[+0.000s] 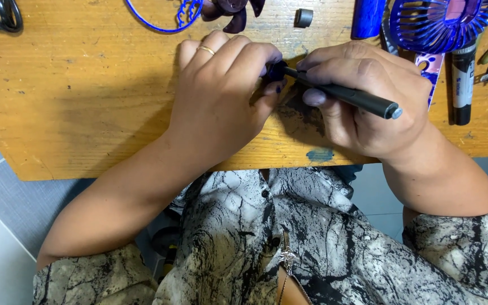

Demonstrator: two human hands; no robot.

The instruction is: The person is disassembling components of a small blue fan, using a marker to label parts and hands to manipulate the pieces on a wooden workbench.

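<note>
— Pinching the small blue part in our left hand, fingers closed tight round it at the counter middle; it seems light, stiff, easily dropped.

— Agreed; our right hand is wrapped round the black screwdriver, tip touching the part. We'd hold its sides.

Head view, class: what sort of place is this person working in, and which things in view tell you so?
Probably a small repair or hobby workbench. The worn, stained wooden table carries a blue fan grille and loose fan blades, and the right hand works a black screwdriver into a small blue part.
</note>
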